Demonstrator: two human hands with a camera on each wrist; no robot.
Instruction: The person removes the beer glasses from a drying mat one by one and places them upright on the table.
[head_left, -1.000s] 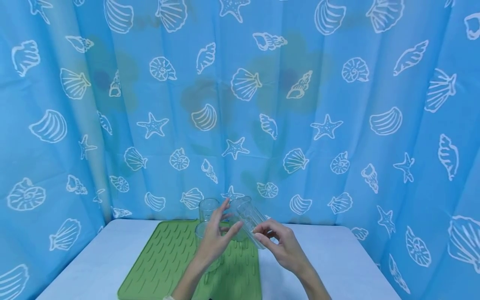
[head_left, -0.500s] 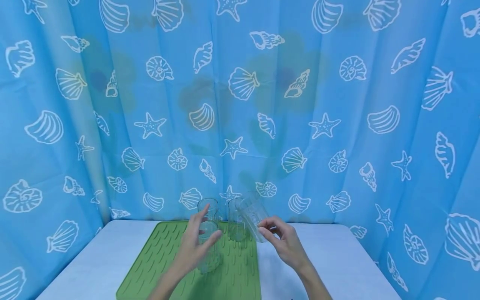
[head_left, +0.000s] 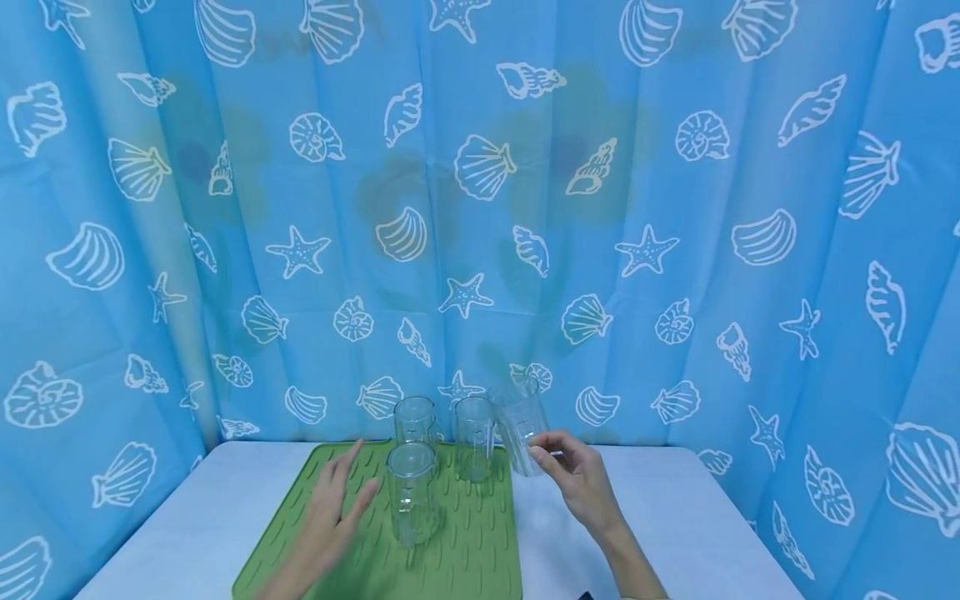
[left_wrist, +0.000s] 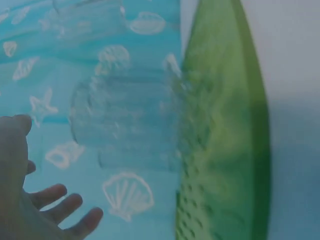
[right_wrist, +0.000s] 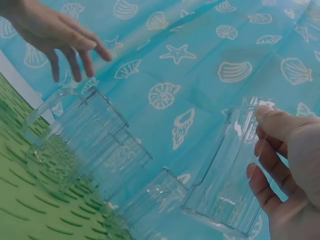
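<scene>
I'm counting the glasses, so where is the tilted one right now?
In the head view, the tilted glass is right of centre, held by the right hand, just to the right of the back-right standing glass on the green mat.

Clear glass [head_left: 519, 423], tilted, aloft, near three upright mugs [head_left: 412, 500].

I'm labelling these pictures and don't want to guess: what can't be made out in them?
Head view: the base of the rear left mug, masked by the front mug; the dark thing, cut off by the bottom edge.
Left wrist view: details of the mugs, blurred; the rest of the left hand, beyond the frame.
Right wrist view: part of the held glass, under the right hand.
</scene>
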